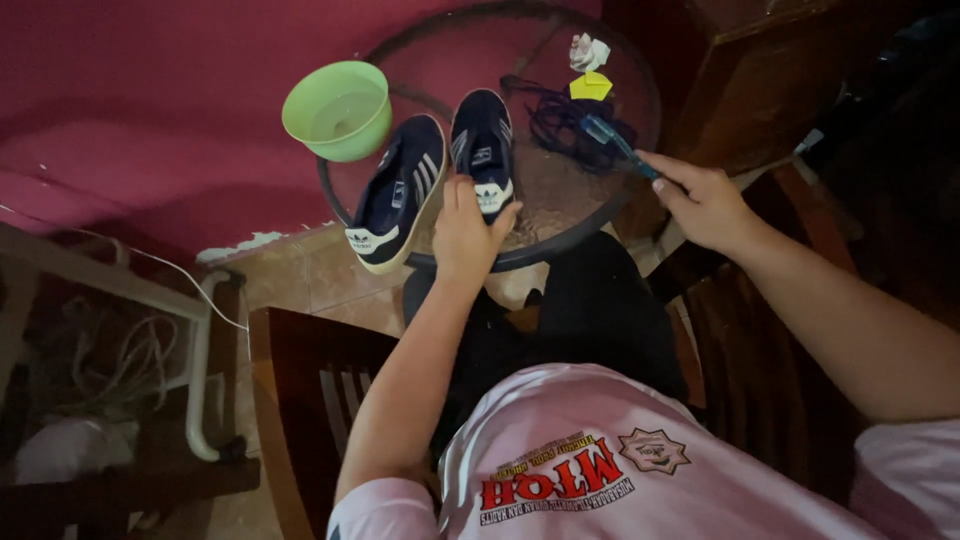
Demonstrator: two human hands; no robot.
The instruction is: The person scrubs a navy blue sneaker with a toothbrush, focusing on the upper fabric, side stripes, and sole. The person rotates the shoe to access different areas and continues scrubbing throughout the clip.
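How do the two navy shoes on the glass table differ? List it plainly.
The left shoe is untouched and its heel juts past the edge of the glass table; the right shoe is gripped at the heel by the left hand and lies wholly on the glass. The left shoe leans beside the green bowl; the right shoe lies nearer the purple cord. Both are navy with white stripes.

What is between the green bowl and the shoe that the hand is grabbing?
The other dark blue shoe lies between the green bowl and the shoe under the left hand, seen from the head camera.
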